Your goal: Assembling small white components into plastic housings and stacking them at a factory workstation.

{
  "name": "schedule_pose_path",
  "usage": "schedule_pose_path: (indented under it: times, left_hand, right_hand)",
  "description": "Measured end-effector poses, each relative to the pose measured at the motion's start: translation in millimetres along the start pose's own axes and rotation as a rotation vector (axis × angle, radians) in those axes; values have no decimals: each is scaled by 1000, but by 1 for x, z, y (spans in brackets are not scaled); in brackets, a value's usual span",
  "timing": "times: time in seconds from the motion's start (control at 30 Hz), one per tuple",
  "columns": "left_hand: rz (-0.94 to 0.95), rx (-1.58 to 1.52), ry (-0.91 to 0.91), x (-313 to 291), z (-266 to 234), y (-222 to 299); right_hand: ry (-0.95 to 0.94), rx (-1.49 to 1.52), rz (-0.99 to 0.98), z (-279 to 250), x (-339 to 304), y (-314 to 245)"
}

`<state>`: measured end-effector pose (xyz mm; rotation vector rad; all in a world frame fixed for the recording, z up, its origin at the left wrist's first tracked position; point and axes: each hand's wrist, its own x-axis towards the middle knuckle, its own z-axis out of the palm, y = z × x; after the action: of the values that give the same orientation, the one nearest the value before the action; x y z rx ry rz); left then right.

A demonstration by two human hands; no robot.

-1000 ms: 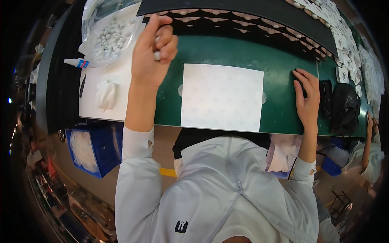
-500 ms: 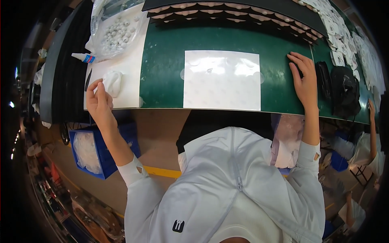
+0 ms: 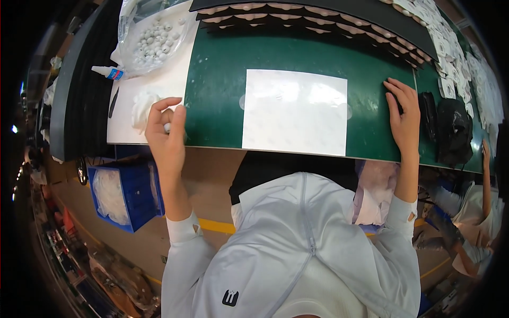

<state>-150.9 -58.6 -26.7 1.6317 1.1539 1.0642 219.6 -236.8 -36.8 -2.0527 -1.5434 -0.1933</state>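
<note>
My left hand (image 3: 167, 130) is over the near edge of the white board, beside a crumpled white tissue (image 3: 142, 110). Its thumb and index finger stand apart, while the other fingers curl around a small white round piece (image 3: 167, 127), partly hidden. My right hand (image 3: 404, 108) rests on the green table (image 3: 217, 106), fingers stretched out and holding nothing. Between the hands lies a glossy white sheet (image 3: 295, 114), with pale round edges showing at both sides.
A clear bag of white balls (image 3: 156, 45), a glue bottle (image 3: 108, 72) and a black slim tool (image 3: 113, 103) are at left. Black trays (image 3: 318, 10) stand at the back. Black pouches (image 3: 453, 130) and white parts (image 3: 450, 79) lie right. Another person's hand (image 3: 485, 153) shows far right.
My left hand has moved right, away from the tissue, and its thumb and index finger have spread. The view has shifted slightly; my right hand still rests on the table.
</note>
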Motion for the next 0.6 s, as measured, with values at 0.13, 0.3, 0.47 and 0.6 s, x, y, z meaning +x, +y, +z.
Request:
schedule_pose_path:
  times: [0.13, 0.3, 0.47, 0.6]
  left_hand:
    - [202, 219, -13, 22, 30, 3]
    - [331, 713, -183, 33, 61, 3]
    - [493, 794, -146, 32, 65, -6]
    - [529, 844, -166, 31, 67, -2]
  right_hand:
    - [-18, 4, 26, -2, 4, -3]
    - [-4, -30, 106, 2, 16, 4]
    - [29, -38, 131, 7, 21, 7]
    - [24, -58, 193, 5, 23, 13]
